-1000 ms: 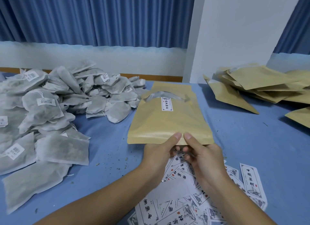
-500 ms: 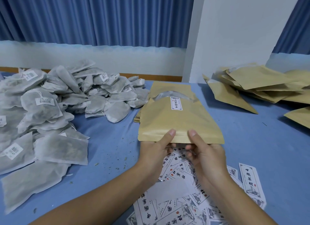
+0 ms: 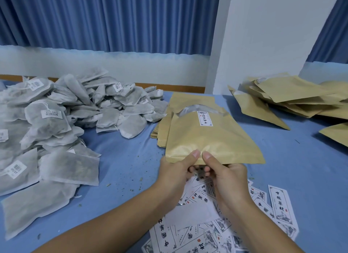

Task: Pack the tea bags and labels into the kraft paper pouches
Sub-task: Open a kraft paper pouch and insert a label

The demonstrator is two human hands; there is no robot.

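Left hand and right hand, each grip pinching the kraft pouch by its near edge - likely to seal it - hold it above the surface toward twelve o'clock, tea bags at nine.

- Grey-white mesh tea bags: dozens, too many to count, heaped at the left edge of the blue table.
- Brown kraft paper pouches: one raised pouch, one stack mid-table, and a pile of roughly ten at the far right corner.
- White printed paper labels: over ten, at the near edge.
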